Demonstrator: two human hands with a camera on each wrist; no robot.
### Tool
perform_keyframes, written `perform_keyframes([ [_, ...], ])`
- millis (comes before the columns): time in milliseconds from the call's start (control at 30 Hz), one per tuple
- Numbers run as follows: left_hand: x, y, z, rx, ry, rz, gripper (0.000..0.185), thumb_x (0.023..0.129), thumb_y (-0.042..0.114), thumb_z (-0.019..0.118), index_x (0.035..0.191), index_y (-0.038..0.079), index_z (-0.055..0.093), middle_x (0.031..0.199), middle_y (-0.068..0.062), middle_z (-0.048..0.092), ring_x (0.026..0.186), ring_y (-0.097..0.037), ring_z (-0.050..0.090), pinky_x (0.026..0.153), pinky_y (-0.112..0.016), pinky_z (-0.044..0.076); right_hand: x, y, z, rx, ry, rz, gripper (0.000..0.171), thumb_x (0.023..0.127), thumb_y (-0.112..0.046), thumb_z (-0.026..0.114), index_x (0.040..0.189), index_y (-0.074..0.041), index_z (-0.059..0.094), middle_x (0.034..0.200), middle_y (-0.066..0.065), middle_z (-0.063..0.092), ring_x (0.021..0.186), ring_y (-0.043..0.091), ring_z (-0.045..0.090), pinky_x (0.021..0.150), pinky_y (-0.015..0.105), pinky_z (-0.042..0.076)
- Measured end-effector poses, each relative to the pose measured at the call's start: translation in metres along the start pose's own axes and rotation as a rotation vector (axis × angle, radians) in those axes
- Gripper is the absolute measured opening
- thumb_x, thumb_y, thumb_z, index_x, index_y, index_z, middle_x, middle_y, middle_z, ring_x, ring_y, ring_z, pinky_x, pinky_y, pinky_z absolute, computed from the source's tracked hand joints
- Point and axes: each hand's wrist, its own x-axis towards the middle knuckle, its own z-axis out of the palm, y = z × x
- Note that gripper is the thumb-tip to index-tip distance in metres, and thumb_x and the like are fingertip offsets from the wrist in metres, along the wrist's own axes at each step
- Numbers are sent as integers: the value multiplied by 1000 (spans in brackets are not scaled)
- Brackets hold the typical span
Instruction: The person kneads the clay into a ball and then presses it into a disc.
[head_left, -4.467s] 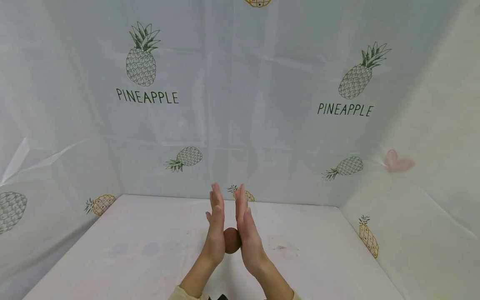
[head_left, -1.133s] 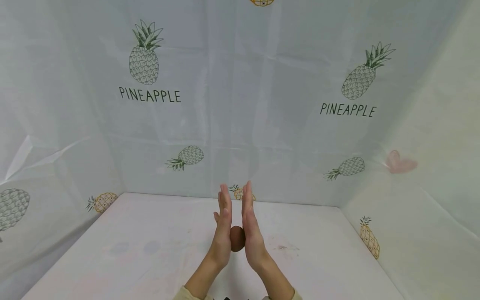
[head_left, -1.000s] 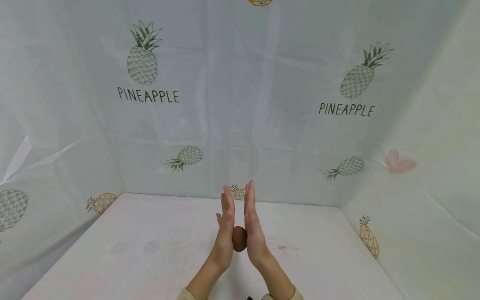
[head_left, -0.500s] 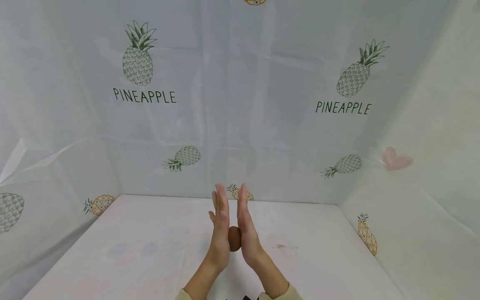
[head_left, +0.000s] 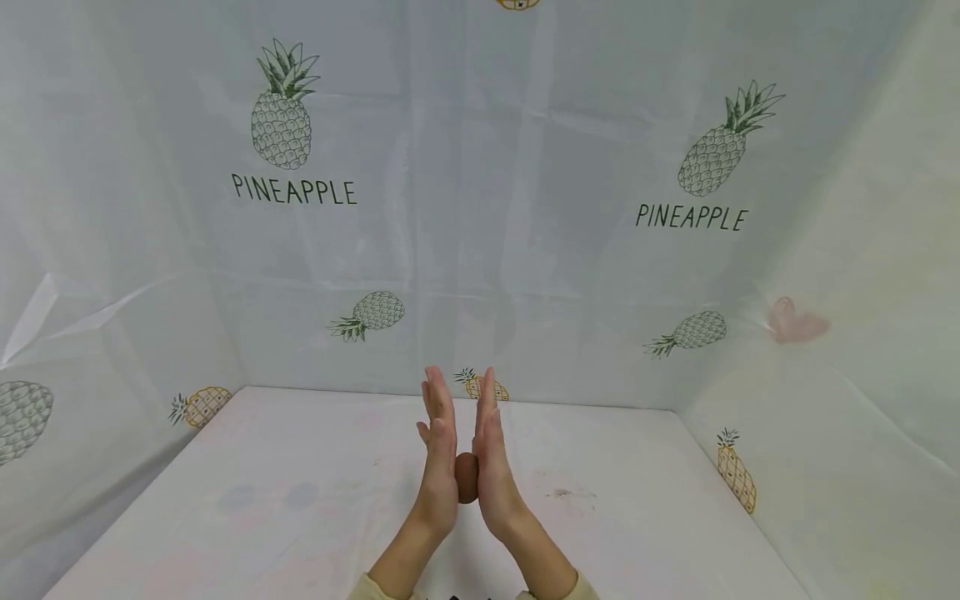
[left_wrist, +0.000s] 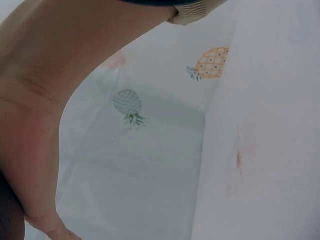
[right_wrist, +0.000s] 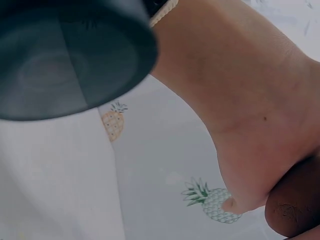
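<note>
A brown ball (head_left: 467, 478), seemingly of modelling clay, is held between two upright palms above the table. My left hand (head_left: 438, 467) presses it from the left, fingers straight and pointing up and away. From the other side my right hand (head_left: 495, 475) presses it with straight fingers too. The fingertips of the two hands stand apart. The right wrist view shows the ball's (right_wrist: 295, 205) smooth surface with a rough patch, against the heel of a hand (right_wrist: 255, 165). In the left wrist view a hand (left_wrist: 30, 150) hides most of what lies between the palms.
Below the hands is a white table (head_left: 630, 500) with faint stains. A pale curtain (head_left: 480, 208) printed with pineapples hangs behind it and along both sides. A dark round device (right_wrist: 75, 65) fills a corner of the right wrist view.
Both hands have shifted back and forth slightly against each other, ball between them, and sit a little further left than a second ago. The ball looks narrower than in the earliest frame.
</note>
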Motion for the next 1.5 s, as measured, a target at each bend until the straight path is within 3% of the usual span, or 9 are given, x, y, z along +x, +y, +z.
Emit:
perform_keyframes([
  [67, -1, 0, 0, -12, 9, -13, 62, 110, 58, 5, 166, 44, -16, 171, 19, -29, 157, -12, -33, 113, -66, -34, 0, 0, 1, -9, 26, 40, 54, 110, -60, -1, 163, -56, -11, 174, -17, -20, 158, 31, 21, 127, 66, -4],
  [167, -2, 0, 0, -23, 20, -35, 60, 109, 59, 5, 164, 49, -16, 170, 22, -29, 156, -9, -34, 114, -68, -33, 1, 1, 1, -18, 55, 76, 52, 110, -60, 0, 162, -60, -10, 174, -16, -18, 144, 33, 35, 128, 66, 5],
  [233, -2, 1, 1, -32, 21, -44, 60, 109, 59, 6, 164, 50, -16, 170, 23, -29, 155, -8, -35, 114, -69, -32, 1, 2, 1, -37, 65, 81, 51, 111, -59, 0, 162, -60, -9, 174, -15, -18, 148, 32, 34, 128, 68, 6],
  [300, -2, 1, 1, -39, 18, -44, 61, 109, 60, 6, 165, 48, -17, 170, 22, -30, 155, -10, -36, 112, -72, -32, 1, 3, 1, -65, 66, 69, 51, 113, -55, 3, 162, -58, -11, 174, -16, -18, 163, 24, 0, 127, 70, 7],
  [367, -2, 1, 1, -41, 12, -41, 63, 109, 60, 7, 165, 46, -18, 170, 20, -31, 155, -13, -37, 111, -73, -32, 1, 3, 1, -90, 70, 60, 52, 115, -51, 7, 163, -56, -11, 175, -16, -17, 163, 22, -10, 127, 71, 11],
  [767, 5, 5, -12, 32, -29, 3, 58, 113, 42, 4, 169, 38, -12, 175, 19, -16, 161, -8, -18, 119, -65, -28, 2, 1, -6, -100, 113, 47, 61, 117, -48, 26, 166, -48, -11, 177, -11, -8, 165, 25, 0, 124, 67, 27],
  [933, 9, 5, -23, 111, -9, -8, 59, 115, 42, 18, 171, 35, 0, 177, 15, -4, 163, -13, -7, 127, -67, -9, 3, 1, -20, -140, 141, 43, 63, 117, -48, 29, 167, -45, -10, 177, -10, -5, 165, 27, 2, 124, 67, 26],
  [1267, 14, -2, -53, 470, -82, 8, 65, 111, 39, 50, 170, 27, 26, 175, 3, 26, 162, -27, 24, 124, -69, 26, 6, 10, -63, -401, 144, 62, 70, 116, -47, 35, 168, -42, -12, 177, -8, -8, 164, 32, 2, 127, 69, 9],
  [1500, 10, -11, -71, 744, -143, 17, 68, 105, 47, 64, 166, 31, 39, 169, -1, 41, 155, -32, 40, 115, -70, 40, 7, 23, -101, -625, 85, 75, 75, 116, -40, 42, 172, -25, -6, 179, 11, -3, 163, 39, 4, 126, 72, 11],
])
